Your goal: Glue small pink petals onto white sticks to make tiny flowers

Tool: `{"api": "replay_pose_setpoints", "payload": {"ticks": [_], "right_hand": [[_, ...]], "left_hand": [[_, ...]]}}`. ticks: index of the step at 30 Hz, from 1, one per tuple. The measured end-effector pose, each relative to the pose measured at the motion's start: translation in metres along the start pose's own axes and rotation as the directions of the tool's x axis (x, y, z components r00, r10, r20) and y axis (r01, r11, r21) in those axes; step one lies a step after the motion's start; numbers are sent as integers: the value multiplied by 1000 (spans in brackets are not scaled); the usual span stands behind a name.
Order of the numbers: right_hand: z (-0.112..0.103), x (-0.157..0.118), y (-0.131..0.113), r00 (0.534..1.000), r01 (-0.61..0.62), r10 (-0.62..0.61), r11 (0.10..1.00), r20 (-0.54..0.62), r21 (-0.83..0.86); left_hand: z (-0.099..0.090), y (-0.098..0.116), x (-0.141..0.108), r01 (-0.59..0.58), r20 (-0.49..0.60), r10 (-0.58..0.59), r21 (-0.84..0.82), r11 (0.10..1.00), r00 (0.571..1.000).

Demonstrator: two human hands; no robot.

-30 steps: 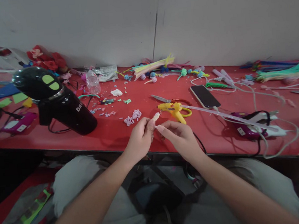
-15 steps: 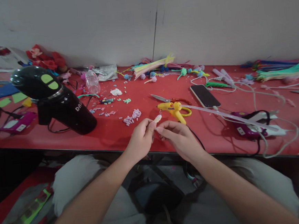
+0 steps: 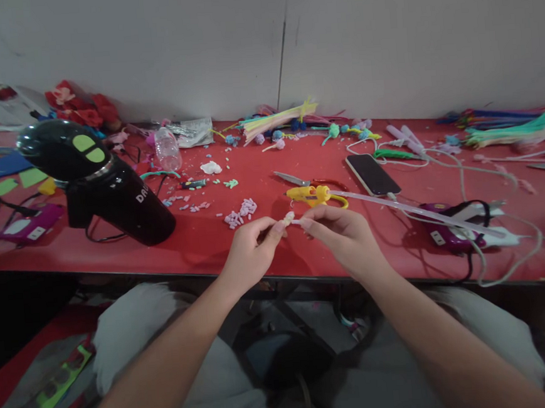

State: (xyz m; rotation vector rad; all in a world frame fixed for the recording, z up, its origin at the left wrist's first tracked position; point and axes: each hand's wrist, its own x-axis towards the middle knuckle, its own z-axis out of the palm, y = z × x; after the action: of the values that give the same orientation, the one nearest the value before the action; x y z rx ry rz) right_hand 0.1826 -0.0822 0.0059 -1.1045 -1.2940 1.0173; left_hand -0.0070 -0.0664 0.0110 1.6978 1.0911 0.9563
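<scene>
Between thumb and fingers, my left hand (image 3: 256,246) pinches a small cream-white twisted piece (image 3: 289,218) above the table's front edge. My right hand (image 3: 341,236) is closed on the thin pale end sticking out of its right side. Just behind my right hand lies a yellow glue gun (image 3: 308,194) with a long clear glue stick (image 3: 395,205) in its back. Scissors (image 3: 294,178) with red and yellow handles are partly under the gun. A pile of small lilac pieces (image 3: 241,213) rests to the left of my hands.
A tall black bottle (image 3: 125,200) stands at the left. To the right are a phone (image 3: 373,174) on a cable and a purple power strip (image 3: 449,231). Bundles of pipe cleaners (image 3: 278,120), a clear plastic bottle (image 3: 167,149) and scraps lie toward the wall.
My right hand has moved slightly right and up, away from my left hand. The pale end between them now shows, and the cream piece lies more level.
</scene>
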Motion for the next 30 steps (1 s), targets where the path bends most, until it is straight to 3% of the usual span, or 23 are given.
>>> {"api": "replay_pose_setpoints", "payload": {"ticks": [8,20,30], "right_hand": [[-1,-1,3,994,106,-101,980,38,-167],[-1,-2,5,992,128,-130,957,11,-259],[-1,-2,5,971,220,-238,896,0,-386]], "left_hand": [[0,2,0,-25,-20,25,23,999,999],[1,0,0,-32,-15,33,58,998,999],[1,1,1,-48,4,48,71,996,999]]}}
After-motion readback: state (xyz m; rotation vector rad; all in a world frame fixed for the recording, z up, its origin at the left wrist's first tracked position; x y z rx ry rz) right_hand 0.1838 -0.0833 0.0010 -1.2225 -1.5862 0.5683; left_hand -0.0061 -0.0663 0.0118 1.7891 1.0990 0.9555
